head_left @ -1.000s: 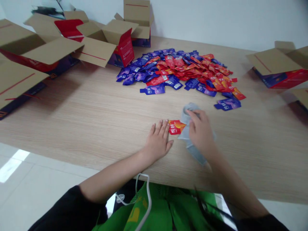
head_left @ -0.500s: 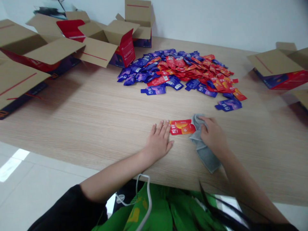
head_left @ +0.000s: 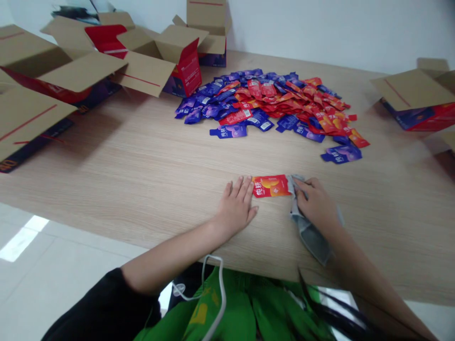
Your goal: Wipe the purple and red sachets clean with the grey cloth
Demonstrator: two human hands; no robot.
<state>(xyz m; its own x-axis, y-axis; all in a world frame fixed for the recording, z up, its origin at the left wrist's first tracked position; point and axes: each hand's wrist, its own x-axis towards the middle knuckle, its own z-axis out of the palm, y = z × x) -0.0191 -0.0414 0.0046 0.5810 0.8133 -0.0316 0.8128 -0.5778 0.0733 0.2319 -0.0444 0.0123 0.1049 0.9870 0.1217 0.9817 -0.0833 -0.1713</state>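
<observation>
A red pouch (head_left: 272, 186) with orange fruit printed on it lies flat on the table, its printed face up. My left hand (head_left: 236, 203) rests flat with fingers stretched out, the fingertips on the pouch's left end. In my right hand (head_left: 316, 206) is a grey cloth (head_left: 310, 234), bunched under the fingers at the pouch's right end and trailing toward me. The cloth hides the right edge of the pouch.
Beyond my hands spreads a heap of red and blue pouches (head_left: 270, 97). One blue pouch (head_left: 341, 154) lies apart at its near right. Open cardboard boxes (head_left: 81, 73) stand at the left and back, and another box (head_left: 414, 92) stands at the right.
My right hand has slid slightly right and toward me with the cloth, which now sits at the pouch's right end. My left hand keeps its place on the pouch.
</observation>
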